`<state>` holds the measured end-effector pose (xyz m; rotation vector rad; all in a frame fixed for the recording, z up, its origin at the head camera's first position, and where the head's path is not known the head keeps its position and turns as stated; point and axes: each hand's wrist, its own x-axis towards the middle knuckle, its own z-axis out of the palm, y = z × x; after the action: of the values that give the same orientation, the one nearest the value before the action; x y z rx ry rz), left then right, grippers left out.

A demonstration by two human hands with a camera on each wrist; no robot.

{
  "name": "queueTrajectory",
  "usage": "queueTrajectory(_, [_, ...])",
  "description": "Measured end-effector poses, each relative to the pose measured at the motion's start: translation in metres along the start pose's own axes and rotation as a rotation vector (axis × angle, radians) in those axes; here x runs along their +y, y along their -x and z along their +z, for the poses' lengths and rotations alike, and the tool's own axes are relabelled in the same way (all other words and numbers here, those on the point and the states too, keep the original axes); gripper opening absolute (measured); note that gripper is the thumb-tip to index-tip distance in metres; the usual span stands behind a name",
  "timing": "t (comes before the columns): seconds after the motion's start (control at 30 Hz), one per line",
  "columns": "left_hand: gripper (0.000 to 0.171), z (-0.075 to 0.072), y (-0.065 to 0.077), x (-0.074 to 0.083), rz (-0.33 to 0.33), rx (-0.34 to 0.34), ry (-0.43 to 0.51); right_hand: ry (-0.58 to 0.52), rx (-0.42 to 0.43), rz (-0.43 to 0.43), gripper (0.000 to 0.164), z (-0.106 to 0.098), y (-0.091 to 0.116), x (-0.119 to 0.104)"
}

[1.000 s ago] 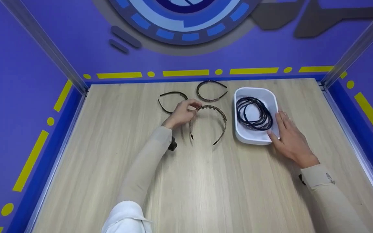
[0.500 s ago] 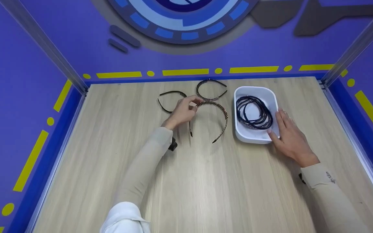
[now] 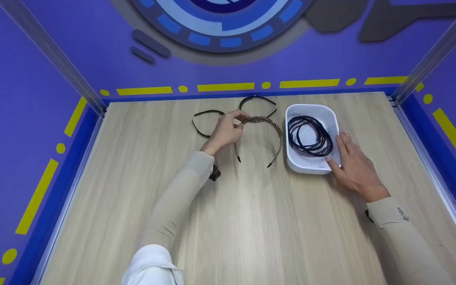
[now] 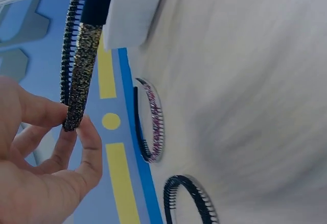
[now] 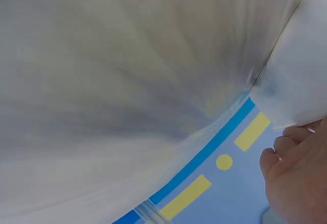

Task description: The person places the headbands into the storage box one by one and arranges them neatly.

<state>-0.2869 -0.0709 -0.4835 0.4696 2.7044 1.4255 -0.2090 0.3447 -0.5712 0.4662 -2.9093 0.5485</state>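
Purple-blue panels (image 3: 14, 99) enclose the wooden table (image 3: 251, 229); from the head, the left hand (image 3: 227, 131) pinches a raised headband (image 3: 280, 135) left of a white tub (image 3: 309, 169) of other headbands (image 3: 324, 139), which the right hand (image 3: 356, 169) holds. Left wrist: thumb and fingers clamp the headband's glittery part. Right wrist: fingers touch the tub.

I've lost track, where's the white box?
In the head view, the white box sits right of centre, between the held headband and the right hand.
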Motion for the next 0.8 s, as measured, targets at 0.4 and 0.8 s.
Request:
queueTrajectory(0.4, [0.040,0.008,-0.016,0.031,-0.012,0.000,-0.039,0.045,0.029,-0.031,0.082,0.001,-0.003,0.002])
queueTrajectory(0.8, [0.040,0.023,-0.037,0.055,-0.070,0.014,-0.034,0.035,0.013,-0.014,0.082,0.000,-0.002,0.000])
